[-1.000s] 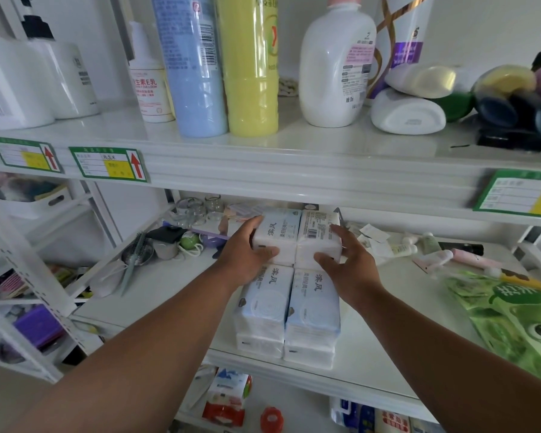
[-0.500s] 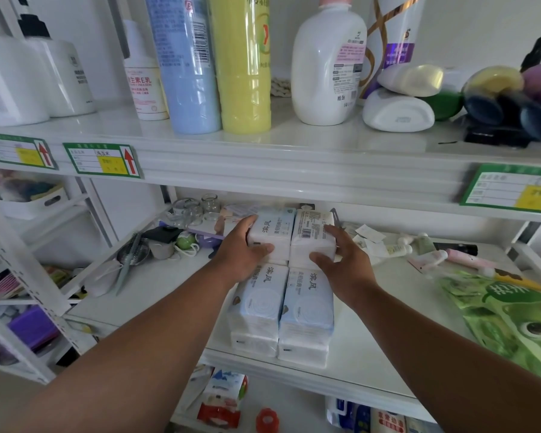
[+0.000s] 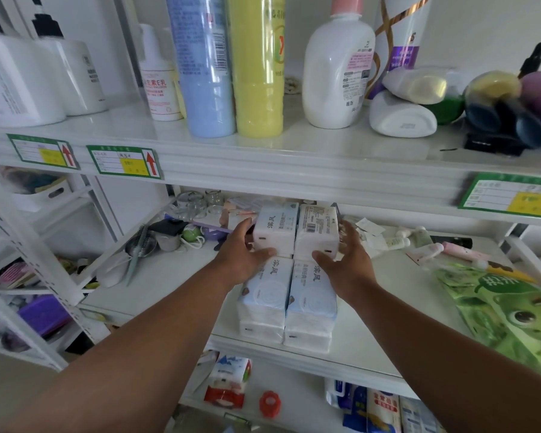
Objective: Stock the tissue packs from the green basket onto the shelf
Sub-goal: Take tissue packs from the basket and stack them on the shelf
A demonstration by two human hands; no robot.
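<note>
Two white and pale-blue tissue packs [image 3: 275, 229] [image 3: 317, 232] stand side by side deep on the middle shelf [image 3: 175, 276]. My left hand [image 3: 241, 254] grips the left pack's outer side, thumb across its front. My right hand [image 3: 347, 264] holds the right pack the same way from the right. Just in front of them, further tissue packs [image 3: 264, 295] [image 3: 313, 301] lie in two columns, each two high, near the shelf's front edge. The green basket is out of view.
Small clutter, a hairbrush [image 3: 136, 251] and glass jars [image 3: 197, 201], crowds the shelf's back left. Tubes [image 3: 450, 248] and a green frog-print bag [image 3: 506, 310] lie to the right. Tall bottles [image 3: 256, 67] stand on the upper shelf [image 3: 294, 170], which hangs low over the packs.
Both hands have stayed on the rear pair of packs, which have barely shifted. The view has moved slightly.
</note>
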